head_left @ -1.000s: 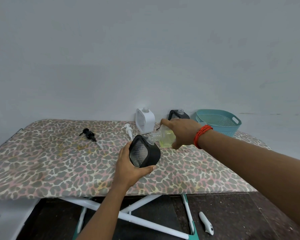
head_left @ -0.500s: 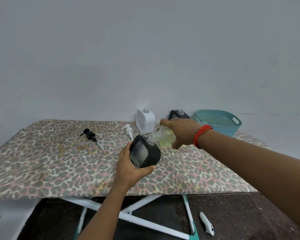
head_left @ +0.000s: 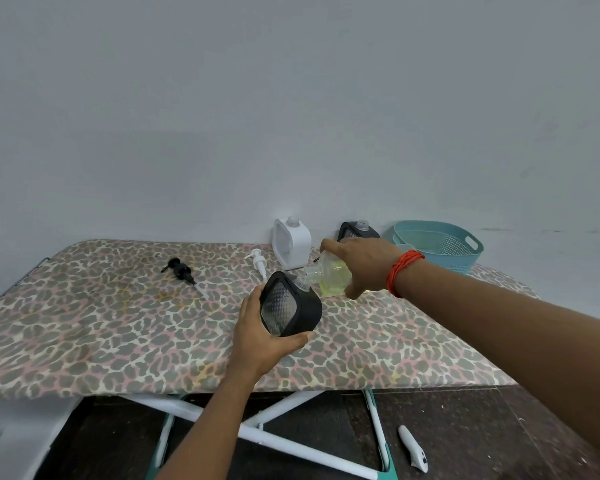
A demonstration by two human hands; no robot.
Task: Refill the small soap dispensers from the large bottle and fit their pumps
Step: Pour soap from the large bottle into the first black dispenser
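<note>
dispenser (head_left: 291,308) in left hand (head_left: 257,337), bottle (head_left: 329,278) (tilted) in right hand (head_left: 364,265)

We see a grey, pink and cream leopard-print worktop (head_left: 84,334). At its far edge, a white dispenser (head_left: 291,242) and teal basket (head_left: 440,244). The clear bottle (head_left: 333,277) holds yellow-green liquid.

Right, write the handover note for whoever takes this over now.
Left hand grips the tilted black dispenser. Right hand holds the large bottle tipped, mouth at that dispenser's neck.
White dispenser and second black dispenser stand pumpless by the wall; black pump and white pump lie loose on the table.
Done: no pump fitted.
Left: finish this pour, check the other two, fit pumps.
</note>
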